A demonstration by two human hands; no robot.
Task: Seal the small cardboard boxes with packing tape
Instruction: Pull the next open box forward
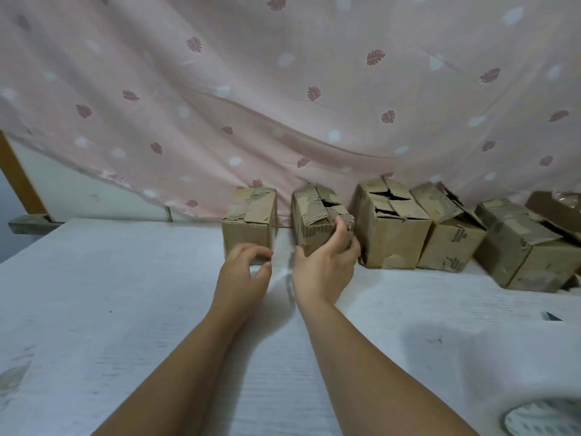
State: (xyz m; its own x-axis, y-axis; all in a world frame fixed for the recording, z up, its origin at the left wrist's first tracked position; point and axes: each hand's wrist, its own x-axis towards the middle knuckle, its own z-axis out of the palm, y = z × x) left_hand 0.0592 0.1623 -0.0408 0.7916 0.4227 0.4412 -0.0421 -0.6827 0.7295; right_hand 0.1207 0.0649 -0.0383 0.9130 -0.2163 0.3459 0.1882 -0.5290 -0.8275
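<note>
Row of worn boxes [446, 234] at the back of the white table [125, 278], against the pink curtain [251, 89]. Your right hand [323, 265] grips the second box [314, 212] from the left: thumb on its near left edge, fingers [342, 227] wrapped round its right side. Its top flaps are torn and partly open. Your left hand [243, 272] is at the lower front corner of the first box [248, 225], fingers curled, tips touching the cardboard; cannot tell whether it grips.
</note>
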